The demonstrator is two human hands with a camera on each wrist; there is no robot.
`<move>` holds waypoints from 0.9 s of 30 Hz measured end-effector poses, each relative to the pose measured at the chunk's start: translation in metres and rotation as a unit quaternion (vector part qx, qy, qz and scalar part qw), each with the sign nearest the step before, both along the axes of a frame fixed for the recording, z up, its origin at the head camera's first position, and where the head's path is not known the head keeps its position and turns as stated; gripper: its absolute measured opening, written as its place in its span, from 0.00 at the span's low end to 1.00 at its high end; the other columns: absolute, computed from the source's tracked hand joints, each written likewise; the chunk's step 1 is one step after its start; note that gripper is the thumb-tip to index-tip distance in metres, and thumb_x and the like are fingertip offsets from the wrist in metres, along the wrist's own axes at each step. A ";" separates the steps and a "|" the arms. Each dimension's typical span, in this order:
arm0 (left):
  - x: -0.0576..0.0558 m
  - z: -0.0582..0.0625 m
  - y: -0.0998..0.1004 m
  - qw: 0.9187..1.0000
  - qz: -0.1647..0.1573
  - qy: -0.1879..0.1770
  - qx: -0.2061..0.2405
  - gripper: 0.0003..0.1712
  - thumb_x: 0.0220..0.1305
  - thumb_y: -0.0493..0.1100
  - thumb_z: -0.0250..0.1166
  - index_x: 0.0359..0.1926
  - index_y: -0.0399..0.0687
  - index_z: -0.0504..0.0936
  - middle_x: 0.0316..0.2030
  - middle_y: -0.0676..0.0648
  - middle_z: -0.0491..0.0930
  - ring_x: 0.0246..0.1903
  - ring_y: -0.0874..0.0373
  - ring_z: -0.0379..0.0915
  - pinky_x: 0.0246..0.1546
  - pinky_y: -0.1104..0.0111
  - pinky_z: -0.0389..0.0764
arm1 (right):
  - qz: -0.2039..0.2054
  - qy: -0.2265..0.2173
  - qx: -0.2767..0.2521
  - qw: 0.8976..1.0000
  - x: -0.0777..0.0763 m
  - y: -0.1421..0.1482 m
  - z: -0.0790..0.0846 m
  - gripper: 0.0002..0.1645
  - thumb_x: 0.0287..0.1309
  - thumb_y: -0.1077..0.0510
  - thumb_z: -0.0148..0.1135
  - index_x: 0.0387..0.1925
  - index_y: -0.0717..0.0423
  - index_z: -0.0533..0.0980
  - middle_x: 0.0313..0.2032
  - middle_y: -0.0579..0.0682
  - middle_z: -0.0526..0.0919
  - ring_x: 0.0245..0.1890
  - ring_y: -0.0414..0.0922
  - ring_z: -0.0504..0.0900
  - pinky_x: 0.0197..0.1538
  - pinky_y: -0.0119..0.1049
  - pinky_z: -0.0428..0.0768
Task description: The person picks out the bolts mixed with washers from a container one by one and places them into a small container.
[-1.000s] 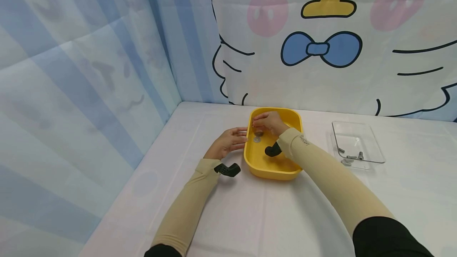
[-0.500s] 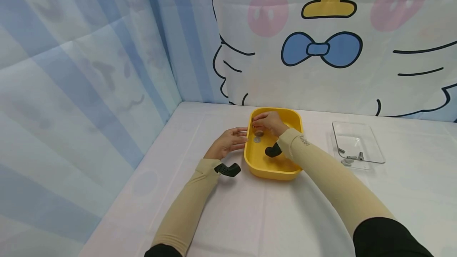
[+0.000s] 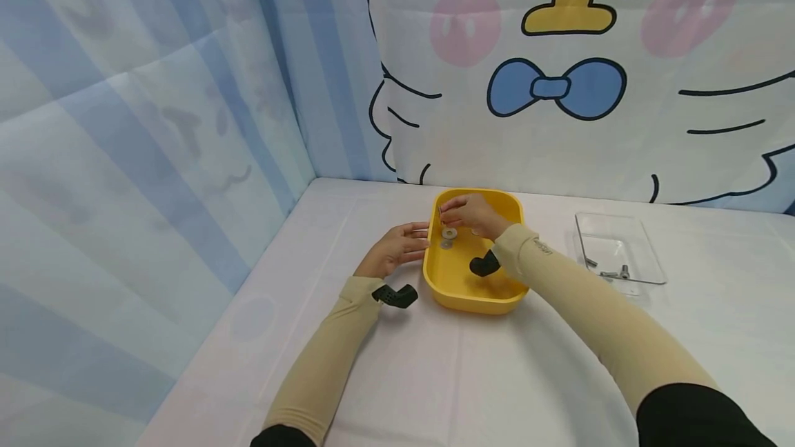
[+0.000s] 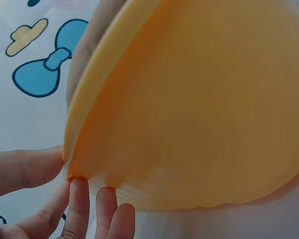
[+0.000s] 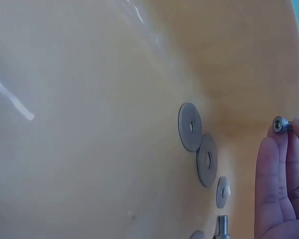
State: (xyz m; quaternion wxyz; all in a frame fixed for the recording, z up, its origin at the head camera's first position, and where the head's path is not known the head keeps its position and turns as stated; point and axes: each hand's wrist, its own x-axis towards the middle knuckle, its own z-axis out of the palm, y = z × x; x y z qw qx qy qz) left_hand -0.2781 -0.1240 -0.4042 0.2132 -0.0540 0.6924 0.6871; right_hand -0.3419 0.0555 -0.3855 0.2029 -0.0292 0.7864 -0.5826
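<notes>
In the head view my right hand (image 3: 475,216) is inside the yellow bin (image 3: 472,310), near its far left corner. Between thumb and fingers it pinches a small socket head screw (image 5: 280,124), head outward, as the right wrist view shows. Two large flat washers (image 5: 190,127), overlapping at their edges, lie close by in the bin. A smaller washer (image 5: 223,192) and another screw (image 5: 222,227) are near them. My left hand (image 3: 394,250) touches the bin's left side with extended fingers; its thumb (image 4: 30,169) meets the rim in the left wrist view.
To the right stands a clear plastic box (image 3: 652,254) with several screws (image 3: 624,272) in it. The bin's rim surrounds my right hand. A patterned cloth (image 3: 621,157) rises behind the table, and another hangs at left.
My right wrist and forearm have shifted slightly right, and the washer below the fingers shows more plainly. The screw stays pinched. My left hand keeps its place on the bin.
</notes>
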 end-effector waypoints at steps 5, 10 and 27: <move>0.000 0.001 0.000 1.000 0.003 -0.003 0.000 0.30 0.62 0.32 0.59 0.66 0.44 0.66 0.64 0.43 0.68 0.60 0.48 0.70 0.61 0.60 0.73 | 0.027 0.013 0.013 0.999 0.003 0.006 0.003 0.19 0.60 0.63 0.59 0.52 0.68 0.73 0.50 0.61 0.78 0.53 0.57 0.79 0.60 0.46 0.77; 0.000 0.001 0.000 1.000 0.007 -0.007 -0.003 0.30 0.62 0.33 0.60 0.65 0.45 0.67 0.64 0.43 0.68 0.60 0.48 0.70 0.61 0.60 0.74 | 0.044 0.013 0.016 0.999 0.007 0.011 0.009 0.20 0.61 0.62 0.59 0.52 0.68 0.72 0.50 0.61 0.79 0.54 0.59 0.77 0.61 0.47 0.75; 0.000 0.000 0.002 1.000 0.015 -0.012 -0.003 0.29 0.63 0.33 0.59 0.65 0.47 0.67 0.63 0.43 0.70 0.58 0.49 0.72 0.60 0.61 0.75 | 0.068 0.039 0.025 0.997 0.026 0.031 0.039 0.22 0.59 0.61 0.61 0.53 0.68 0.71 0.50 0.60 0.79 0.42 0.44 0.83 0.63 0.51 0.73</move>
